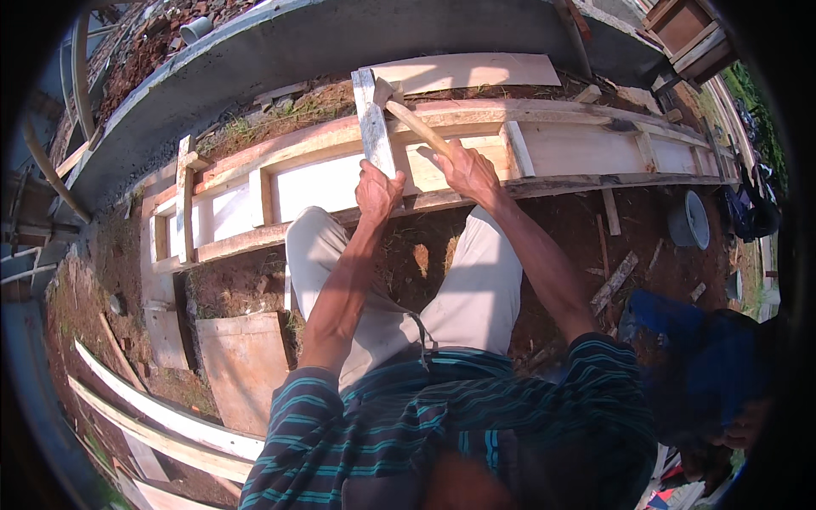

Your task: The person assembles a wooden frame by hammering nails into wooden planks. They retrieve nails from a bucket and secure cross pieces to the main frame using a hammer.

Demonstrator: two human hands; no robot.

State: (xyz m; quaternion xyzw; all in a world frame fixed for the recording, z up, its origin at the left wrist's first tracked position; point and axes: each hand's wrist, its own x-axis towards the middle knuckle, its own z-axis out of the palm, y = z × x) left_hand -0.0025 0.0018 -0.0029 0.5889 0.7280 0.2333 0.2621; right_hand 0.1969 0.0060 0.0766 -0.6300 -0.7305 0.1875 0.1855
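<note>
The left hand (380,191) grips a whitish board (374,134) crossing the wooden frame (229,245); the right (473,172) clasps a wooden-handled tool (418,127), slanting far-left, head by the frame's far edge.

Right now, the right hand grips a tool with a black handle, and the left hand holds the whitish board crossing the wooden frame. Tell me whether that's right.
Not quite: the head view shows the tool's handle is pale wood, not black. The right hand does grip it, and the left hand holds the whitish board crossing the wooden frame.
</note>
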